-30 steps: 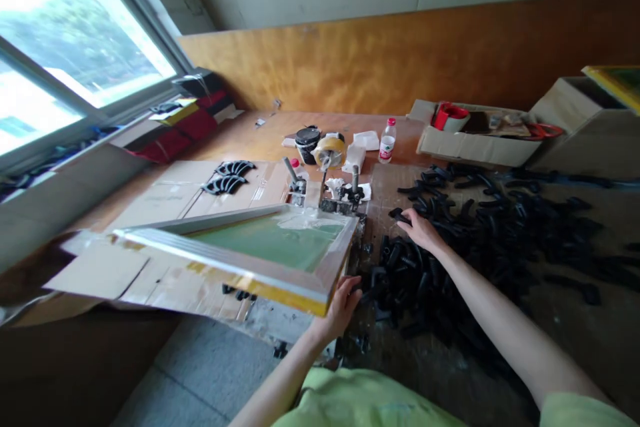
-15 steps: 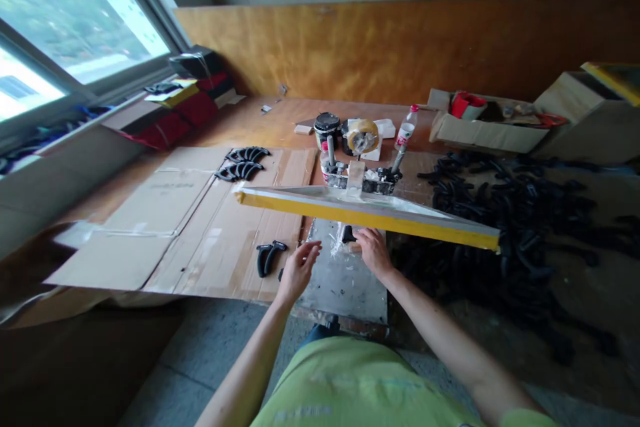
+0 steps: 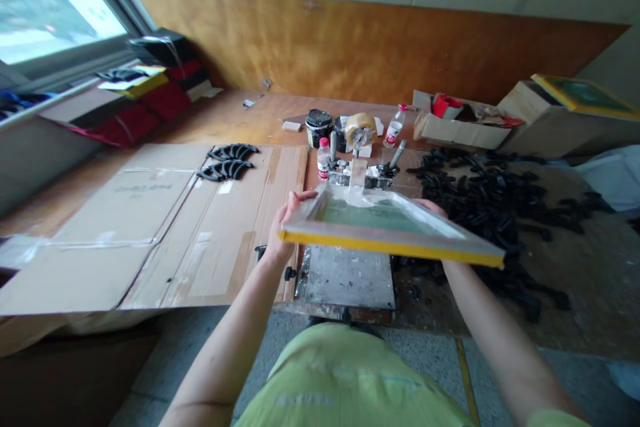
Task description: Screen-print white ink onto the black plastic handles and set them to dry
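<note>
A screen printing frame [image 3: 393,248] with yellow tape along its near edge and greenish mesh is tilted over a metal base plate [image 3: 345,277]. My left hand [image 3: 286,223] grips its left side, fingers over the rim. At its right side, my right hand [image 3: 431,206] holds the rim; most of that hand is hidden behind the frame. The frame's far edge joins a metal hinge clamp [image 3: 357,175] with two upright rods. On the cardboard [image 3: 210,233] to the left lie several curved black handles [image 3: 227,163] in two rows. Part of another black piece [image 3: 260,251] shows beside my left forearm.
A heap of black parts [image 3: 480,207] covers the table to the right. Behind the clamp stand a black tub [image 3: 319,128], a tape roll [image 3: 361,130] and two bottles, one [image 3: 395,127] further right. An open carton [image 3: 460,130] stands at the back right.
My right hand has left the small black piece on the base, and both hands have taken hold of the frame's sides. The frame's near edge sits lower, with more mesh showing. The view has shifted.
</note>
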A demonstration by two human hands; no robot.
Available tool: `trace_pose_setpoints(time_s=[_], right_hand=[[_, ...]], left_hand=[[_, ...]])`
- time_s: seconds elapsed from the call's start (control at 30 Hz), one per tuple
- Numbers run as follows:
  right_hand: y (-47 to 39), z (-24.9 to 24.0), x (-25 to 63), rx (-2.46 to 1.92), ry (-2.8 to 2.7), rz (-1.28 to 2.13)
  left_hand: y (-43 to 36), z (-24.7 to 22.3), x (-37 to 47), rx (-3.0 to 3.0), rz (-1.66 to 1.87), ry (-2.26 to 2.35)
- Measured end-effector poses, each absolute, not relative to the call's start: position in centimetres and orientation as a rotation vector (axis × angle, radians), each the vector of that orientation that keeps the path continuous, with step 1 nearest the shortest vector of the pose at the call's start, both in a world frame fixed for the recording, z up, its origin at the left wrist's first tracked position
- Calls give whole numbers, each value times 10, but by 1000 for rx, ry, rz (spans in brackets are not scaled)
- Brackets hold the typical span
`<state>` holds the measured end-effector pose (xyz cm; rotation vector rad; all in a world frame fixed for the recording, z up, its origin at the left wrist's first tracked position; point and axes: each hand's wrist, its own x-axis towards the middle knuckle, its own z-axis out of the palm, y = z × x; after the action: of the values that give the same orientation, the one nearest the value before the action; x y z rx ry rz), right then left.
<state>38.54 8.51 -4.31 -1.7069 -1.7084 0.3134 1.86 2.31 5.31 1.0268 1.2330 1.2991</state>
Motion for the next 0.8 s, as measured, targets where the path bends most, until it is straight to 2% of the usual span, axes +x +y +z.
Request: trace_pose_setpoints(time_s=[0.17, 0.27, 0.37, 0.5, 0.63, 0.8], right_hand=[[119, -7, 338, -1466, -1860, 220], [131, -2, 281, -1428, -2146, 26], [133, -7, 246, -1510, -2436, 30], [129, -15, 250, -1693, -2556, 166], [122, -23, 267, -1837, -2457, 20], [89, -38, 263, -1503, -2638, 30]], left_hand=[[-18, -14, 8, 946, 986, 1330], [-23, -62, 7, 974, 952, 1346], [-22, -94, 10, 1033, 939, 1403], [-22, -105, 11, 1046, 923, 1442], [-23, -105, 11, 1037, 902, 1447], [-23, -105, 12, 1022, 878, 1467]])
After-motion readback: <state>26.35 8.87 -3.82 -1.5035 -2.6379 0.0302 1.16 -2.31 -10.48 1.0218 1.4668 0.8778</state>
